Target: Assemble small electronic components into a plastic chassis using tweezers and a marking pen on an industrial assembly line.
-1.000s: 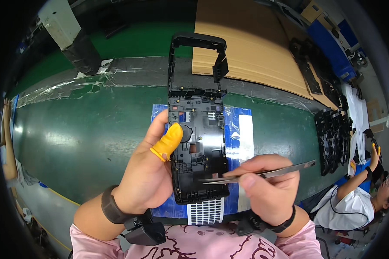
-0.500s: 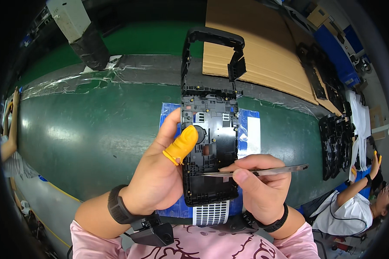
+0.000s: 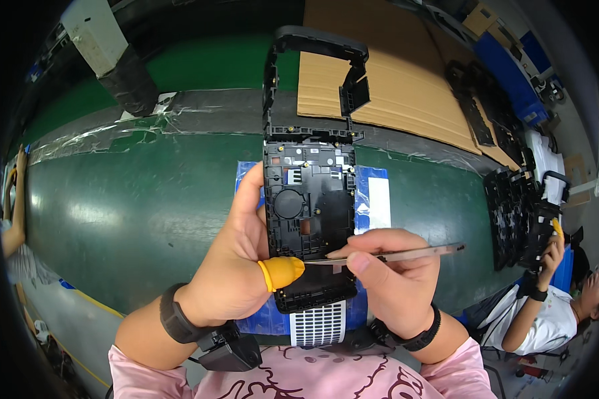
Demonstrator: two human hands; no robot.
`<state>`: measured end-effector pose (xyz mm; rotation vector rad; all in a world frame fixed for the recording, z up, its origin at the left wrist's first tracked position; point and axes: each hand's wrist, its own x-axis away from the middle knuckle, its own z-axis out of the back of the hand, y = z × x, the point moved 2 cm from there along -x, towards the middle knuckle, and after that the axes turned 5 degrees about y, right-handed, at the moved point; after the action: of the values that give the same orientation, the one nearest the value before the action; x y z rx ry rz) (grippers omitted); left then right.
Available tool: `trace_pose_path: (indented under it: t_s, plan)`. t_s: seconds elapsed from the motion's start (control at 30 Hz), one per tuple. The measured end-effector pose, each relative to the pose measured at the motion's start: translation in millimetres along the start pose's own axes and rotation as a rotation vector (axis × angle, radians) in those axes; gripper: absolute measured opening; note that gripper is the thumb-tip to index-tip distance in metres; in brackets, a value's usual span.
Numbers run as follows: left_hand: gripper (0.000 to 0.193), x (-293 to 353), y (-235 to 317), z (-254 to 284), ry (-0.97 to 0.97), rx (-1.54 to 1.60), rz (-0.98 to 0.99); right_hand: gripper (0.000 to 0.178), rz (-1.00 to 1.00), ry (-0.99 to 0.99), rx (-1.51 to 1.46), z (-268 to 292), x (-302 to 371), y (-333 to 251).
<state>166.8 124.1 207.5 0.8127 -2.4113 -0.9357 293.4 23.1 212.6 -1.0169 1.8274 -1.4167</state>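
Observation:
My left hand (image 3: 226,279) grips the left edge of a long black plastic housing (image 3: 329,219), holding it raised above the table. The housing has an open frame at its far end and small brass-coloured inserts. A yellow finger cot (image 3: 281,274) covers my left thumb, which lies over the lower part of the housing. Metal tweezers (image 3: 419,253) are pinched in my right hand (image 3: 402,286). Their points reach left across the housing to the thumb's tip. Whether anything small sits between those points is too fine to tell.
Under the housing lie a blue pad (image 3: 256,324) and a white sheet with black rectangles (image 3: 318,326). Cardboard (image 3: 393,100) covers the far side. More black housings (image 3: 502,219) stack at the right, where a co-worker's hand (image 3: 550,256) holds one. Another person's arm (image 3: 16,199) shows far left.
My left thumb has slid down the housing to the tweezers' points. The view has shifted slightly. At the right, the co-worker now holds up a black housing.

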Motion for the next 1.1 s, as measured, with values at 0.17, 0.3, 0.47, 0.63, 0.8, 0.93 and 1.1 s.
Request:
trace_pose_path:
  t_s: [0.17, 0.3, 0.47, 0.63, 0.8, 0.93, 1.1]
  plan:
    - [0.089, -9.6, 8.3, 4.2, 0.039, -0.069, -0.112, 0.015, -0.009, 0.175, -0.115, 23.5, -11.4, -19.7]
    - [0.071, -10.0, 16.5, 7.8, 0.139, 0.079, -0.205, 0.014, -0.158, 0.249, 0.096, 41.7, -9.0, -2.0]
    - [0.038, -14.4, 17.2, 16.8, 0.249, 0.082, -0.202, 0.014, -0.205, 0.215, 0.099, 46.2, -12.4, 16.7]
    - [0.032, -15.9, 17.2, 18.6, 0.318, 0.152, -0.162, 0.014, -0.214, 0.205, 0.095, 46.4, -14.6, 20.7]
    - [0.03, -13.5, 15.6, 11.1, 0.3, 0.087, -0.174, 0.014, -0.202, 0.18, 0.101, 47.0, -13.7, 22.8]
    - [0.027, -10.0, 4.8, 3.7, 0.267, 0.118, -0.106, 0.015, -0.205, 0.174, -0.101, 42.2, -8.0, -2.9]
    - [0.03, 0.6, -4.8, -5.2, 0.18, 0.222, 0.067, 0.015, -0.008, 0.093, -0.118, 7.6, -0.4, -26.5]
